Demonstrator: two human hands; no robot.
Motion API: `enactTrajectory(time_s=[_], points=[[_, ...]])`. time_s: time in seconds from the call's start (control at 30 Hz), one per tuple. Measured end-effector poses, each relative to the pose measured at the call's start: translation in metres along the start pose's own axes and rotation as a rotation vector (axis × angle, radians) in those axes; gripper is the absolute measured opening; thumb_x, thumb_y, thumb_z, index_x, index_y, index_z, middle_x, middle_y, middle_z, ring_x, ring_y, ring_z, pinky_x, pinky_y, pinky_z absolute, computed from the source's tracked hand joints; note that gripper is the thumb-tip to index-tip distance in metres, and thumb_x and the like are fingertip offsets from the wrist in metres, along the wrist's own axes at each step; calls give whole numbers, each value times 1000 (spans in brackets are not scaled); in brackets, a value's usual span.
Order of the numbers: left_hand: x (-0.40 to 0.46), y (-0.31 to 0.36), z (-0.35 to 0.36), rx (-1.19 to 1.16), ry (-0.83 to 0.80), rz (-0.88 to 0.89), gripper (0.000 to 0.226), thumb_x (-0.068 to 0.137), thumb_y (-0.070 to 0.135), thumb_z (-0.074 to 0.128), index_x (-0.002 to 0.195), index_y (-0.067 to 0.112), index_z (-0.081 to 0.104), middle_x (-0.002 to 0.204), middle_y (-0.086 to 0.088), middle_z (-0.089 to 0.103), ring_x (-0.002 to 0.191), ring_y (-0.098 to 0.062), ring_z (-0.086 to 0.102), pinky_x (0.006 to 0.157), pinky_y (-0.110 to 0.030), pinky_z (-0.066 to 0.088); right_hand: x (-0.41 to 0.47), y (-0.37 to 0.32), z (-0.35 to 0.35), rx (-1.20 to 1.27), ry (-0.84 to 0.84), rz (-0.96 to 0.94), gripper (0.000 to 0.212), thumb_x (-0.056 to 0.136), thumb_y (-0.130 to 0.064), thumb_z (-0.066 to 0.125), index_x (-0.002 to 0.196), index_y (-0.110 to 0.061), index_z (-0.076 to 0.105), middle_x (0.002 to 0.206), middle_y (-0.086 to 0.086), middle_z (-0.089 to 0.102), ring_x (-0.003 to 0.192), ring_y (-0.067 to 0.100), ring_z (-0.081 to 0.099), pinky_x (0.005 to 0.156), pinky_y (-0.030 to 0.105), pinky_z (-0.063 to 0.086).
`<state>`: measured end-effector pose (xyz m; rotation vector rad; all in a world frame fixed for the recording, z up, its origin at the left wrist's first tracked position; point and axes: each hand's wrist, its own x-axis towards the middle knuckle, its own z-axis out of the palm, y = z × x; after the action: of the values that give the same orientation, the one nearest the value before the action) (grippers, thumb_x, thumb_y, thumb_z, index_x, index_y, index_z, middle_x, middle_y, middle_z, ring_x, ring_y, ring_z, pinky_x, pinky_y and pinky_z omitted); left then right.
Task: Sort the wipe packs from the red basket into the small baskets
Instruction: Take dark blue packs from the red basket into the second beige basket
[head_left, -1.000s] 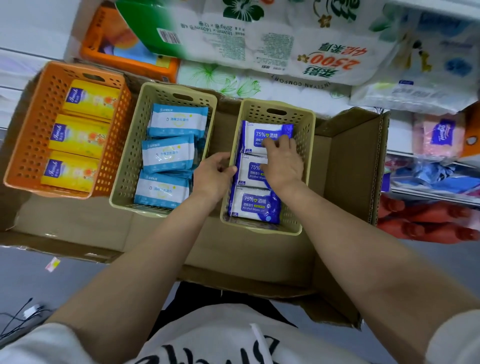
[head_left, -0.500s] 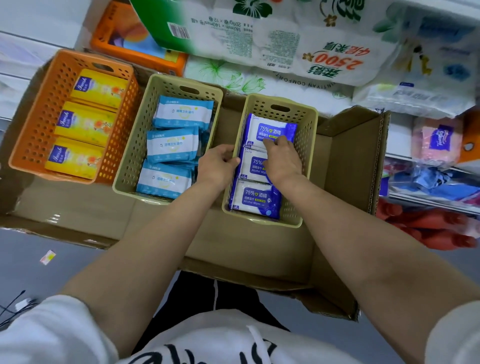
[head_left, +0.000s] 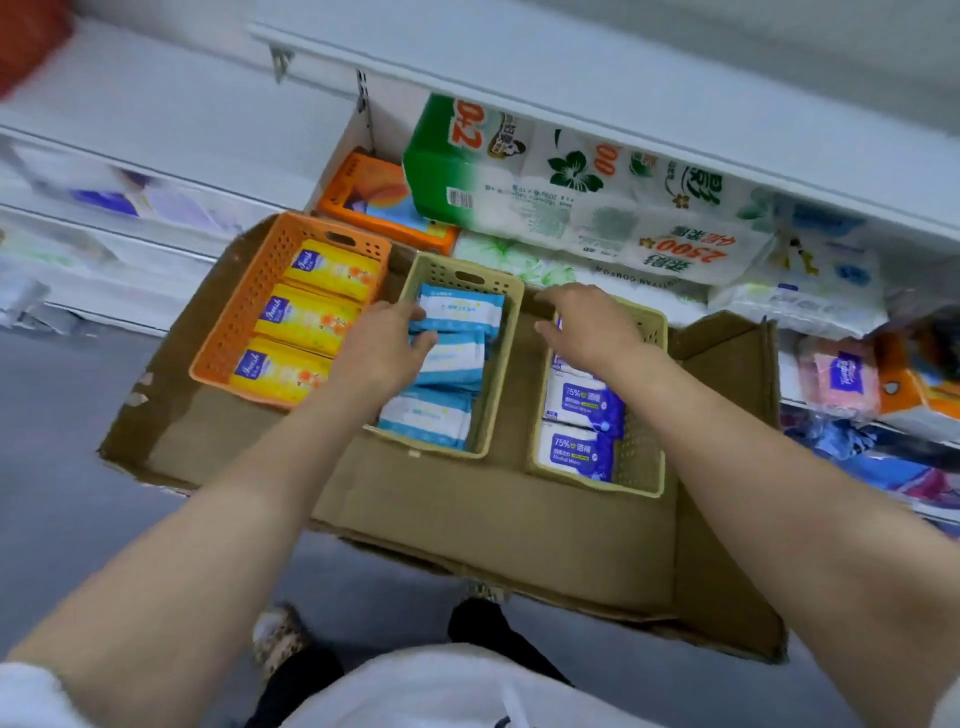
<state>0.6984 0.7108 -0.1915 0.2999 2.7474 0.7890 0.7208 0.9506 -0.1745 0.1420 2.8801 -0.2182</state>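
Three small baskets stand in a row on a flattened cardboard box (head_left: 467, 514). The orange basket (head_left: 244, 306) on the left holds three yellow packs (head_left: 306, 318). In the middle beige basket (head_left: 500, 384) lie light-blue wipe packs (head_left: 465, 312). My left hand (head_left: 382, 345) reaches into it and pinches the left end of the far light-blue pack between fingers and thumb. The right beige basket (head_left: 647, 457) holds dark-blue alcohol wipe packs (head_left: 576, 452). Above its far end my right hand (head_left: 587, 325) hovers, fingers stretched toward the middle basket, holding nothing. No red basket shows.
White shelves run behind the baskets, stacked with large tissue bundles (head_left: 571, 192) and an orange carton (head_left: 374, 200). A raised cardboard flap (head_left: 727, 415) stands at the right. Pink and blue packs (head_left: 841, 379) fill the right shelf. Grey floor lies to the left.
Both hands left the right basket and shifted left: the left hand went from that basket's rim into the middle basket, and the right hand lifted off the dark-blue packs. The camera tilted up.
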Motion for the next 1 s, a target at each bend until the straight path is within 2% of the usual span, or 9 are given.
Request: enactTrajectory(time_s=[0.1,0.27,0.4,0.53,0.73,0.87,1.0], points=[[-24,-57,-70,65,117,98,39,94,31,61,129,13,59,124,-15,57,119,-35,52,97,-42,41,-13,-70,-27,-10,145,-87,43,97,-31,54,138,-19,52,134,8,57,127,29,46,98,39,42],[-73,-166,-181,173,260,185,36,93,28,60,127,15,61,118,-14,59,112,-36,53,85,-46,47,-44,-205,-45,40,377,-204,42,97,-34,56,136,-17,55,135,4,57,128,24,44,102,37,38],[-99,-242,-252,211,351,163,35,93,27,62,124,12,63,120,-14,61,110,-38,55,86,-47,49,-49,-307,-38,130,447,-265,41,97,-32,58,135,-17,57,134,4,58,127,23,46,102,36,38],[-104,-307,-302,209,391,106,35,93,27,63,124,12,63,122,-13,61,110,-37,56,87,-47,49,-27,-392,-29,207,445,-299,39,96,-29,61,133,-15,59,133,4,59,126,24,48,106,32,35],[-65,-388,-356,195,392,49,37,94,30,61,127,13,61,126,-10,59,112,-34,55,90,-48,48,49,-491,-25,271,419,-396,38,94,-27,62,130,-16,62,132,4,60,126,23,49,105,29,36],[-8,-437,-407,260,395,78,39,94,31,61,128,11,61,126,-11,60,116,-33,54,95,-47,46,121,-550,-33,312,475,-419,36,94,-26,64,129,-17,63,132,4,60,125,20,48,100,16,28],[62,-476,-474,347,373,85,40,95,32,60,130,12,60,129,-10,58,117,-33,54,95,-47,46,203,-610,-53,347,475,-398,39,95,-31,61,133,-20,60,137,2,57,129,20,45,100,21,32]])
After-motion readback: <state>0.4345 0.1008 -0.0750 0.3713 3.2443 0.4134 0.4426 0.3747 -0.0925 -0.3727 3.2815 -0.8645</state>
